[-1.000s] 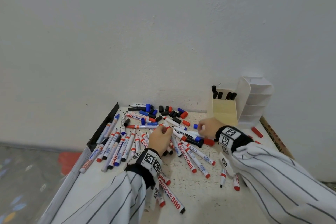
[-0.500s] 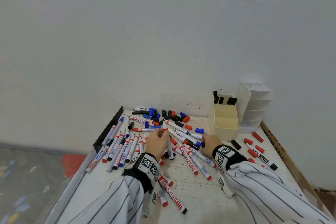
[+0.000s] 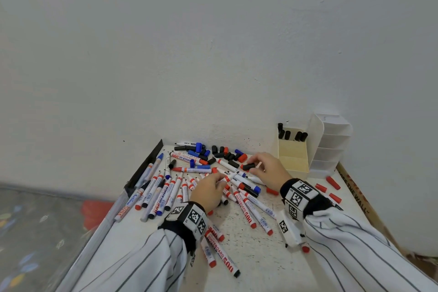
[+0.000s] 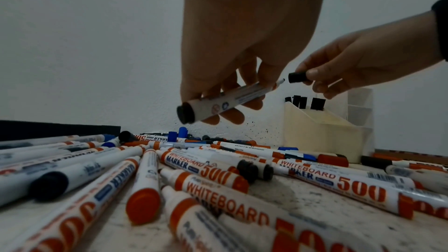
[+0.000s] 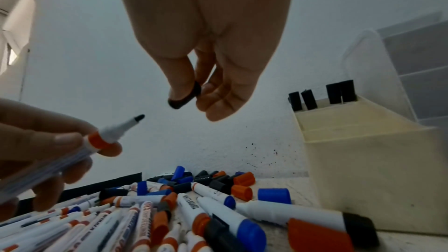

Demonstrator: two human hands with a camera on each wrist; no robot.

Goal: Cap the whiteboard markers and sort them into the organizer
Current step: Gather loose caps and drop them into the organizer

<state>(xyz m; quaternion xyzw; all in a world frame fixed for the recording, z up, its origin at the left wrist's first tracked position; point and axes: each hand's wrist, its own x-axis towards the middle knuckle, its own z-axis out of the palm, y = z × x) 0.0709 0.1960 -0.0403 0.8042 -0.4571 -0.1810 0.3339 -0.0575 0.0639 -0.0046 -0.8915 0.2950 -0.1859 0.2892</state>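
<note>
the left hand is lifted above the pile, its fingers curled around a white-barrelled whiteboard marker with an orange collar and bare black tip, held at a slant with the tip pointing toward the right hand. the right hand pinches a small black plastic cap between thumb and fingertips, its open end facing the marker tip; a small gap of open air separates cap and tip, so they are near but not touching. below both hands a loose heap of uncapped white markers and red, blue and black caps covers most of the speckled white tabletop, with bare surface left only at the near edge between the striped sleeves. a cream plastic tiered organizer stands at the far right corner against the white wall, just beside the right hand, and 5 black-capped markers stand upright in its rear compartment. a dark strip runs along the table's left edge. a few red caps lie scattered toward the right edge.
</note>
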